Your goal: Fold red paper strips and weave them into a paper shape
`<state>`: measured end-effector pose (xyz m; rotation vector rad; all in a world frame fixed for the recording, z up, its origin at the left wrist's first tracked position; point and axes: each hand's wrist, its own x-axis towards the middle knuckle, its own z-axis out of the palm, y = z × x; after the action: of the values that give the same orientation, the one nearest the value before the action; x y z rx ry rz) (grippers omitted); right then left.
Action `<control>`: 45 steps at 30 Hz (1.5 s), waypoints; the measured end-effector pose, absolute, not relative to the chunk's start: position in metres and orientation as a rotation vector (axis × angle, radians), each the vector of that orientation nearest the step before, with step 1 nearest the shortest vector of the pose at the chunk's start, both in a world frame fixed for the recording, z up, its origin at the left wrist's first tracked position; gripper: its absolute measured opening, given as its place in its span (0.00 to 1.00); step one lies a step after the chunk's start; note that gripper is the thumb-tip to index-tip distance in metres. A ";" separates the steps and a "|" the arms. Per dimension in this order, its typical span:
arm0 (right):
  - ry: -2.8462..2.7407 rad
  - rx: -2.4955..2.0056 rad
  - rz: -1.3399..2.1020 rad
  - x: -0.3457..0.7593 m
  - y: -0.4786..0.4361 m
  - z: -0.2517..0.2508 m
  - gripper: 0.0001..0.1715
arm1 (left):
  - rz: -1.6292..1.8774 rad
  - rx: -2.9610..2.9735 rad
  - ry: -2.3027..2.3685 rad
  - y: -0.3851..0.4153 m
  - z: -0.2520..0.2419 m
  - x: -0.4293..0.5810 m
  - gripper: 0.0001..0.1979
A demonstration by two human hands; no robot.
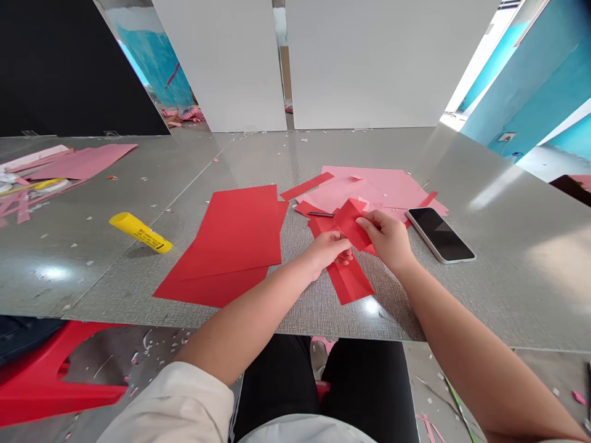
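Observation:
My left hand (325, 252) and my right hand (385, 240) meet over the table, both pinching a folded piece of red paper (351, 224). A longer red paper strip (351, 282) lies under my hands, partly hidden by them. Just left of the fold rests a small black stick-like tool (321, 214). Large red paper sheets (231, 246) lie left of my left hand. Pink paper sheets (369, 187) lie beyond my right hand, and a black-screened smartphone (440, 234) lies to its right.
A yellow glue stick (141, 234) lies on the grey glossy table (508, 289), with paper scraps around it. More pink paper (83, 161) is piled at the far left. White boards (383, 61) stand behind the table. A red plastic stool (46, 381) is below the near left edge.

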<state>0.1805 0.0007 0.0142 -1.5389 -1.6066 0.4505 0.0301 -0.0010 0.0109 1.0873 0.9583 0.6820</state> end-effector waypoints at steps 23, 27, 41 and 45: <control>-1.486 -1.574 0.375 0.191 -0.001 0.020 0.14 | 0.630 1.096 1.008 -0.001 0.006 0.023 0.06; -1.500 -1.544 0.432 0.193 -0.002 0.022 0.15 | 0.651 1.196 0.945 -0.002 0.003 0.021 0.03; -1.469 -1.380 0.629 0.188 -0.006 0.016 0.16 | 0.725 1.203 0.772 -0.013 0.017 0.023 0.06; -1.477 -1.380 0.634 0.188 -0.006 0.016 0.16 | 0.755 1.232 0.785 -0.013 0.015 0.023 0.06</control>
<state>0.1877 -0.0056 0.0160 -1.3804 -1.4771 0.6337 0.0232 -0.0132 0.0150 1.2324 0.7849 0.7554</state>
